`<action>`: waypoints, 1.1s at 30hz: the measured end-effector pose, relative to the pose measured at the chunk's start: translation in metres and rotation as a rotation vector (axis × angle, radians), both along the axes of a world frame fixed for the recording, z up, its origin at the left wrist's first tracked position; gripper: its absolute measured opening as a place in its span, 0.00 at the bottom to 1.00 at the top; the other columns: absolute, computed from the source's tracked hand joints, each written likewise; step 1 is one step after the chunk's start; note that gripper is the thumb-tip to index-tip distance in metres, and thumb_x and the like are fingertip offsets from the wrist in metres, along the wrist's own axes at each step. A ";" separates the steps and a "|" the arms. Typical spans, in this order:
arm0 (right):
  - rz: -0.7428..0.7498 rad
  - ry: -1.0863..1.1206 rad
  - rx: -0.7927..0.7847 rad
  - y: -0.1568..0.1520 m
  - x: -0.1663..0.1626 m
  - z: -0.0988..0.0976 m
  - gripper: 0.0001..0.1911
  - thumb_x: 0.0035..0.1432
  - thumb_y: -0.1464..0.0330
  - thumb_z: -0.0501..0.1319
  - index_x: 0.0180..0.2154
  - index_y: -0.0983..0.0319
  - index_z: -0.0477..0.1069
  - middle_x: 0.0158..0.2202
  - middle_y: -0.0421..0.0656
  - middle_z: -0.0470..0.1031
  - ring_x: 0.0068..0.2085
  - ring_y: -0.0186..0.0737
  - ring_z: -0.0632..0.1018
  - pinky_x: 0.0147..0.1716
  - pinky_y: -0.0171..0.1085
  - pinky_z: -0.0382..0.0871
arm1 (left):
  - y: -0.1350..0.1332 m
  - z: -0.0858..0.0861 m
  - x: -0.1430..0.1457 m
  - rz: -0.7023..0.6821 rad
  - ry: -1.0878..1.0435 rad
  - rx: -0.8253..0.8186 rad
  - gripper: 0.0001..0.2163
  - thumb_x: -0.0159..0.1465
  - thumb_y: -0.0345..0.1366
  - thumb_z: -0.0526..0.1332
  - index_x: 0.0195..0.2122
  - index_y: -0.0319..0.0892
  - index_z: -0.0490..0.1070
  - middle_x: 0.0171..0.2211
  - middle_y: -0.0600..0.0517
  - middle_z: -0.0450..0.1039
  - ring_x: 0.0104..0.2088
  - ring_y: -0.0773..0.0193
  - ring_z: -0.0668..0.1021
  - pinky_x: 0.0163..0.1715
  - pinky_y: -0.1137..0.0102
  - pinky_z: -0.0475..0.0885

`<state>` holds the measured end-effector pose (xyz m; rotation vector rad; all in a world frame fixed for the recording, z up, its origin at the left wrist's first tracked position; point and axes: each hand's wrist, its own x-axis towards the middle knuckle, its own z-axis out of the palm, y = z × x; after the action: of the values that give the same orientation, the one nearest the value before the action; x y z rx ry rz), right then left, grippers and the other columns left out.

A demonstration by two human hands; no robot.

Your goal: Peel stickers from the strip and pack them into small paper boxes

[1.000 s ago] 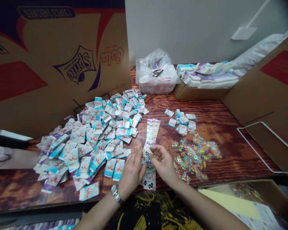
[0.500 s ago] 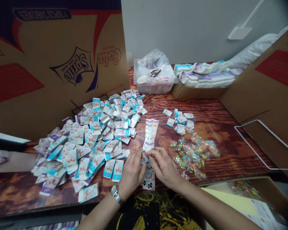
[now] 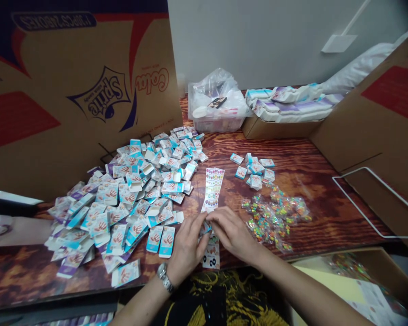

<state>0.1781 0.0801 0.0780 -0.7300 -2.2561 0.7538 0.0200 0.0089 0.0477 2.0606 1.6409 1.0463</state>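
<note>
Close to the table's front edge, my left hand (image 3: 187,242) grips a small blue-and-white printed box (image 3: 205,228). My right hand (image 3: 234,234) is pinched at the box's upper end, its fingertips meeting those of the left. The fingers cover most of this box. Beneath both hands lie printed sticker strips (image 3: 213,185), showing above and below them. Two flat small boxes (image 3: 166,242) rest side by side just left of my left hand. Small clear bags of colourful pieces (image 3: 275,215) are spread to the right of my right hand.
A large heap of small boxes (image 3: 132,194) covers the left of the table. A small group of boxes (image 3: 255,168) sits right of the strips. Behind stand a bag-lined plastic tub (image 3: 219,124) and a carton of packs (image 3: 275,130). Large cartons (image 3: 153,50) flank both sides.
My right fingers have closed in over the upper end of the small box, nearer the left fingertips. The view has shifted slightly; the table's contents look the same.
</note>
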 end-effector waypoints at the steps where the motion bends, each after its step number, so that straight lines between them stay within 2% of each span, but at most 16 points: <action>1: -0.061 0.010 -0.038 -0.003 -0.001 0.001 0.13 0.62 0.73 0.52 0.49 0.61 0.63 0.43 0.47 0.69 0.46 0.43 0.71 0.45 0.43 0.70 | -0.001 -0.001 0.000 -0.003 0.009 0.010 0.21 0.62 0.27 0.54 0.57 0.40 0.57 0.49 0.43 0.66 0.51 0.60 0.69 0.49 0.64 0.69; 3: -0.164 0.020 -0.127 -0.008 -0.003 0.001 0.17 0.61 0.72 0.55 0.52 0.62 0.61 0.46 0.50 0.68 0.46 0.43 0.71 0.43 0.42 0.70 | -0.002 -0.002 -0.001 -0.001 0.034 0.029 0.19 0.62 0.27 0.54 0.55 0.40 0.58 0.49 0.43 0.65 0.51 0.59 0.69 0.49 0.64 0.69; 5: -0.212 0.034 -0.230 -0.012 -0.004 0.000 0.17 0.60 0.71 0.56 0.51 0.62 0.62 0.44 0.48 0.70 0.42 0.41 0.73 0.41 0.40 0.71 | -0.002 -0.003 -0.001 -0.002 0.073 0.054 0.18 0.62 0.26 0.54 0.54 0.39 0.59 0.50 0.42 0.65 0.51 0.59 0.69 0.50 0.63 0.69; 9: -0.214 0.179 -0.480 -0.016 -0.005 -0.001 0.09 0.61 0.67 0.57 0.44 0.60 0.69 0.39 0.42 0.74 0.39 0.38 0.75 0.41 0.37 0.70 | 0.001 -0.001 0.000 0.010 0.157 0.132 0.19 0.62 0.25 0.54 0.55 0.37 0.59 0.50 0.40 0.65 0.52 0.56 0.68 0.51 0.60 0.69; 13: -0.229 0.321 -0.710 -0.016 -0.011 -0.001 0.09 0.60 0.64 0.58 0.40 0.61 0.72 0.38 0.43 0.75 0.39 0.38 0.76 0.40 0.36 0.71 | 0.002 -0.001 0.001 0.035 0.193 0.153 0.20 0.62 0.25 0.53 0.56 0.35 0.56 0.49 0.39 0.66 0.53 0.55 0.68 0.51 0.59 0.69; 16: -0.269 0.398 -0.802 -0.015 -0.017 -0.002 0.10 0.55 0.64 0.62 0.38 0.62 0.72 0.35 0.43 0.76 0.37 0.38 0.76 0.38 0.36 0.72 | 0.001 -0.003 0.002 0.075 0.184 0.133 0.24 0.63 0.26 0.53 0.60 0.33 0.50 0.51 0.38 0.65 0.54 0.55 0.67 0.51 0.60 0.69; 19: -0.302 0.389 -0.766 -0.014 -0.020 -0.006 0.09 0.53 0.65 0.62 0.36 0.63 0.73 0.33 0.43 0.76 0.34 0.38 0.76 0.36 0.37 0.72 | -0.001 -0.006 0.005 0.093 0.193 0.110 0.28 0.63 0.28 0.53 0.63 0.34 0.44 0.54 0.38 0.62 0.55 0.55 0.66 0.52 0.59 0.68; 25: -0.331 0.257 -0.488 -0.016 -0.020 -0.005 0.07 0.56 0.70 0.59 0.35 0.61 0.76 0.33 0.43 0.74 0.36 0.39 0.75 0.37 0.37 0.71 | -0.003 -0.012 0.010 0.115 0.245 0.115 0.30 0.64 0.27 0.52 0.65 0.37 0.40 0.55 0.38 0.61 0.54 0.53 0.66 0.52 0.57 0.67; 29: -0.311 0.187 -0.392 -0.022 -0.019 0.000 0.11 0.59 0.72 0.55 0.40 0.59 0.75 0.37 0.44 0.73 0.39 0.40 0.75 0.40 0.38 0.70 | -0.001 -0.014 0.013 0.157 0.319 0.116 0.31 0.64 0.27 0.52 0.65 0.35 0.38 0.53 0.37 0.62 0.50 0.52 0.68 0.48 0.57 0.68; 33: -0.331 0.154 -0.285 -0.032 -0.019 -0.003 0.15 0.63 0.72 0.51 0.50 0.59 0.69 0.44 0.46 0.73 0.45 0.42 0.74 0.45 0.40 0.69 | 0.001 -0.014 0.017 0.195 0.412 0.127 0.31 0.64 0.28 0.50 0.65 0.33 0.35 0.51 0.34 0.62 0.49 0.48 0.67 0.46 0.55 0.69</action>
<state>0.1594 0.0480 0.0752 -1.1072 -1.8475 0.9405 0.0369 0.0096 0.0335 2.3577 2.0548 0.8388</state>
